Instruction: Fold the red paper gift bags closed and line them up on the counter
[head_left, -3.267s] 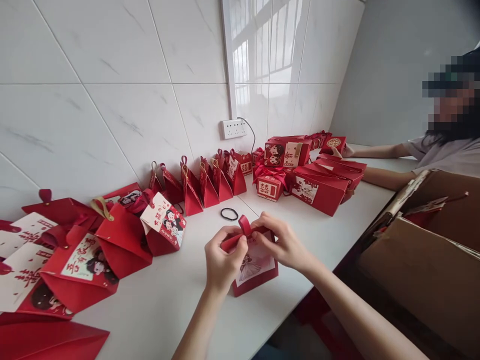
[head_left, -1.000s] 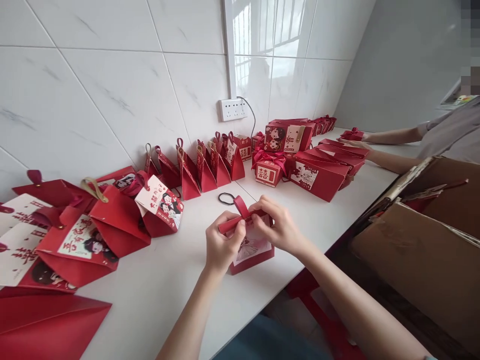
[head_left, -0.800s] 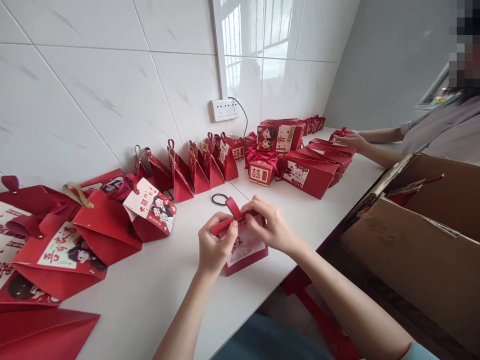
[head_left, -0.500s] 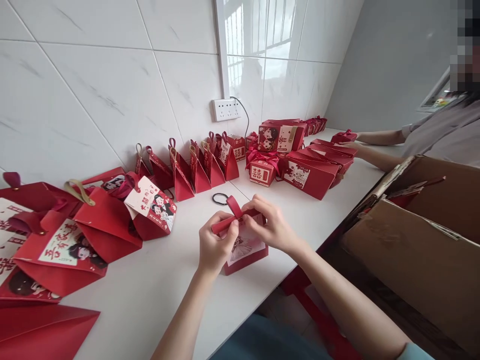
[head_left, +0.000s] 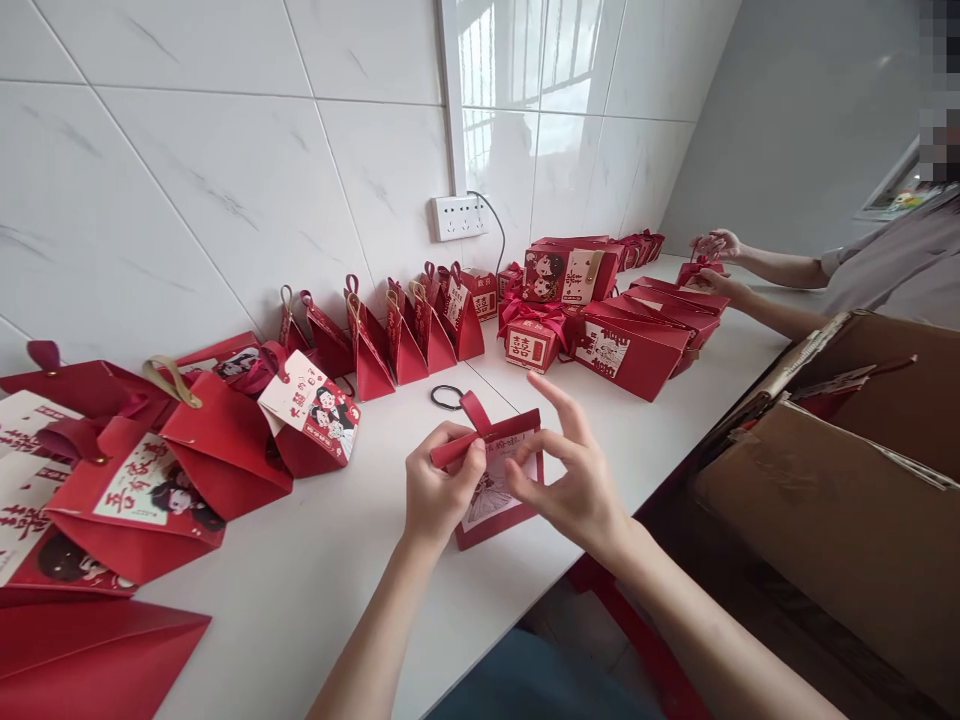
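Working at white table (head_left: 322, 600), tiled wall (head_left: 187, 200) behind w/ socket strip (head_left: 460, 218) on it. Table edge runs diag. just R of red box (head_left: 495, 512), standing on table nr it; table surface shows btwn box and bags (head_left: 225, 445) on L. My L hand (head_left: 441, 490) pinches box top beside ribbon loop (head_left: 472, 408); my R hand (head_left: 581, 490) is loose, fingers spread, at box front, contact unclear. Box contents hidden. Carton (head_left: 832, 510) at R, beyond edge, is open-topped; red item (head_left: 834, 402) partly seen inside.

The wearer's two hands (head_left: 439, 485) (head_left: 585, 490) flank one red box (head_left: 487, 497). Beyond: one black ring (head_left: 445, 407), at least six triangular boxes (head_left: 406, 350).
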